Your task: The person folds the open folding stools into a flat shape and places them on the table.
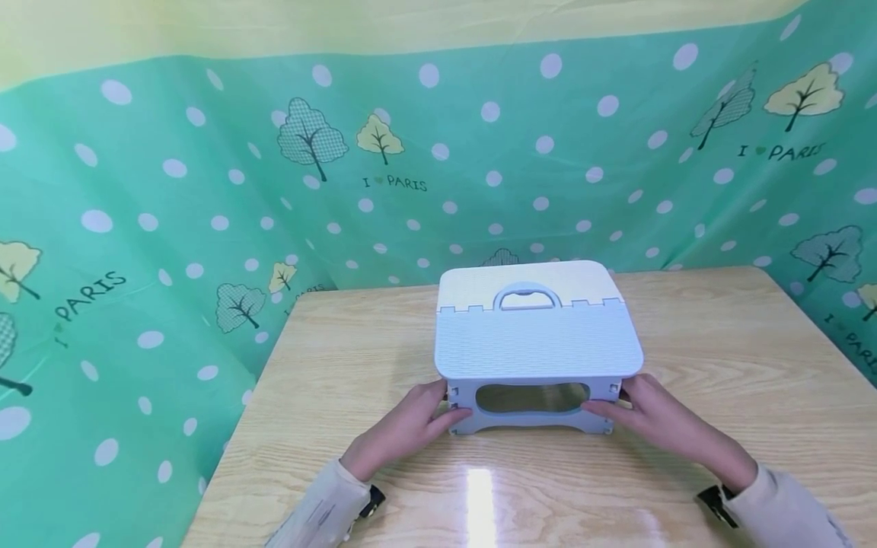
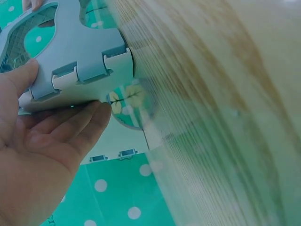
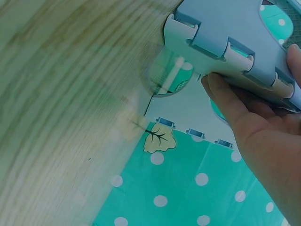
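Around the stool (image 1: 537, 342), hands (image 1: 416, 417) (image 1: 647, 417) partly hidden.

The head view cuts off both near corners of the table (image 1: 329, 365); the stool (image 1: 537, 339) there hides some left hand (image 1: 407, 422) and right hand (image 1: 661, 417) fingers.

So the stool (image 1: 537, 342) is standing on the table (image 1: 342, 358), handle (image 1: 527, 291) sitting mid-top. Left hand (image 1: 411, 422) is holding its left side, right hand (image 1: 661, 418) is holding its right. Curtain (image 1: 473, 198)'s hanging behind the table, also running along both sides.
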Available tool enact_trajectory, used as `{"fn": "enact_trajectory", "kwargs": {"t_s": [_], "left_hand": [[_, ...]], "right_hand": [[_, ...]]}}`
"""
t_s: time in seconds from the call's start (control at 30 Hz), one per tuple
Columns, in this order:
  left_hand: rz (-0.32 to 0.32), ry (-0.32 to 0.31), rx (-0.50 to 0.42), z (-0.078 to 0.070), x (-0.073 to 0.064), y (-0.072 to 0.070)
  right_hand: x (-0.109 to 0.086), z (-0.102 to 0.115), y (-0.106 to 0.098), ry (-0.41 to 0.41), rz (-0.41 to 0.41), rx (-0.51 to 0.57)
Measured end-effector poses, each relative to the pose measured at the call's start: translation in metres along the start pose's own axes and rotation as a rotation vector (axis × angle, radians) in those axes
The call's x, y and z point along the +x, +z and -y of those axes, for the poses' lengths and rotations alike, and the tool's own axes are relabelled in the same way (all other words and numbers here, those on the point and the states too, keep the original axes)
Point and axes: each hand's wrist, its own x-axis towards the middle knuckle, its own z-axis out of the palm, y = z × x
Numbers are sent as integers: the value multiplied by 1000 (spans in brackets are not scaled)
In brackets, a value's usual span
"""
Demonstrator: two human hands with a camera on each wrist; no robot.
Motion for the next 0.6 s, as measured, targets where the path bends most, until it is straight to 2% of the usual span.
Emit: {"fn": "enact_trajectory", "kwargs": {"t_s": [0.6], "left_hand": [[19, 11, 3, 1, 0, 1]], "right_hand": [[0, 0, 0, 1, 16, 9]]}}
